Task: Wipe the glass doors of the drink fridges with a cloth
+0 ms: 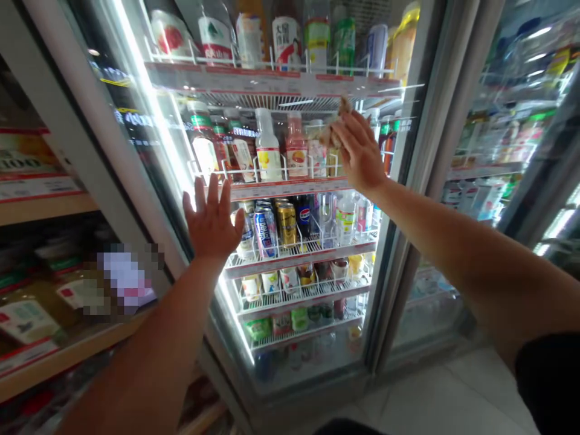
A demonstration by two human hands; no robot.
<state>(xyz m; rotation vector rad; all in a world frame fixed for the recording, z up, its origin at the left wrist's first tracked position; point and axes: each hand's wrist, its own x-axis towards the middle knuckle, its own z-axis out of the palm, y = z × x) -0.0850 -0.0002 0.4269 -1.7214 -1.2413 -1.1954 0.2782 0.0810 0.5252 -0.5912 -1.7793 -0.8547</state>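
Observation:
My right hand (365, 158) is raised at the upper right of a drinks fridge's glass door (312, 365). Under its fingers is a crumpled brownish cloth (334, 134), pressed against the glass. My left hand (212, 228) is spread, palm forward, near the door's left side; whether it touches the glass I cannot tell. Behind the glass, between the hands, stand a bottle with a yellow fruit label (268, 151) and a pink bottle (296, 148). Lower down are a gold can (286, 222) and a blue can (264, 229).
Wooden shelves (58, 206) with bottled drinks (27, 314) are on the left, beside a bright, pixelated patch. Another glass-doored fridge (480, 175) stands to the right. Pale floor tiles (421, 393) show below.

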